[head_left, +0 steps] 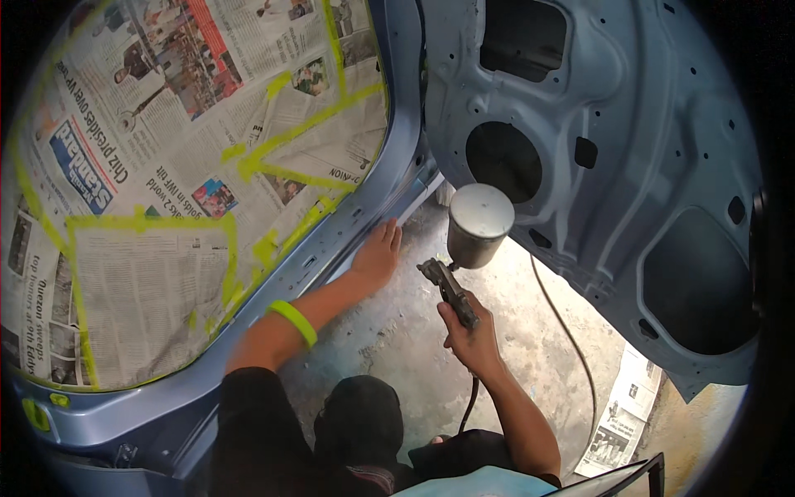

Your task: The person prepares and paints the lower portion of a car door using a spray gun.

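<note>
My right hand [474, 335] is wrapped round the grip of a paint spray gun [447, 286]. A lidded metal paint cup [479, 225] sits on top of the gun, close to the car door. My left hand [378, 255] reaches to the lower edge of the blue-grey door frame [310, 263]. Its fingers lie stretched out against the frame and hold nothing. Round my left forearm is a bright yellow-green band [293, 322].
Newspaper [157, 286] held by yellow-green tape [149, 222] covers the door opening on the left. An open, bare car door [613, 166] with cut-outs stands at the right. A hose [571, 331] trails over the concrete floor [373, 331] near a loose newspaper sheet [621, 414].
</note>
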`<state>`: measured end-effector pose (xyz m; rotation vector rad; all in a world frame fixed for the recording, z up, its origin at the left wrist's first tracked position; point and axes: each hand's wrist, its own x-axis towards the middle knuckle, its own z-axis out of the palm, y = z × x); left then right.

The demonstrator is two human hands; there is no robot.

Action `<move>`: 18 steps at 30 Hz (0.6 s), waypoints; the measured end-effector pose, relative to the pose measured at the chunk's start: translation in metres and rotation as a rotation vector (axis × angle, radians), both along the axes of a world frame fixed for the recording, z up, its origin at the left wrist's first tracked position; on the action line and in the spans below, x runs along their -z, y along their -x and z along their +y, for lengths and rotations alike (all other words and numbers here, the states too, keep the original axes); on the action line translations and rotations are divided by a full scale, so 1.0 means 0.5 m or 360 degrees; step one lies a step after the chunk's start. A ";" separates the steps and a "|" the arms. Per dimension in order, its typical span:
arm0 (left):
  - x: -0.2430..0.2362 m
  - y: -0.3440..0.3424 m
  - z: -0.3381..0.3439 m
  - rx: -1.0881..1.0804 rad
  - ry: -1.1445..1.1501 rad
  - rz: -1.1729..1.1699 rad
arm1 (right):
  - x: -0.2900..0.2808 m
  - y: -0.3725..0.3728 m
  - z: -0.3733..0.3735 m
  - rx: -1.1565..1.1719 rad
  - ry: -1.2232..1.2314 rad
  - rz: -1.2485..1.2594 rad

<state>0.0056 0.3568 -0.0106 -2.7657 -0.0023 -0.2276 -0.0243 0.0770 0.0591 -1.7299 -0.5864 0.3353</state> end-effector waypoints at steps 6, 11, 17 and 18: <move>-0.082 0.020 0.030 -0.0053 -0.0075 -0.0214 | -0.052 0.024 0.010 0.0000 0.0111 0.0334; -0.050 -0.074 0.068 -0.0023 0.0298 -0.0418 | -0.066 0.048 -0.015 0.0056 0.0000 0.0396; -0.032 -0.159 0.131 0.0013 0.0109 -0.0548 | -0.078 0.074 -0.047 0.0113 -0.0057 0.0335; -0.036 -0.165 0.108 0.0051 0.0257 -0.0552 | -0.074 0.078 -0.068 0.0152 -0.0020 0.0306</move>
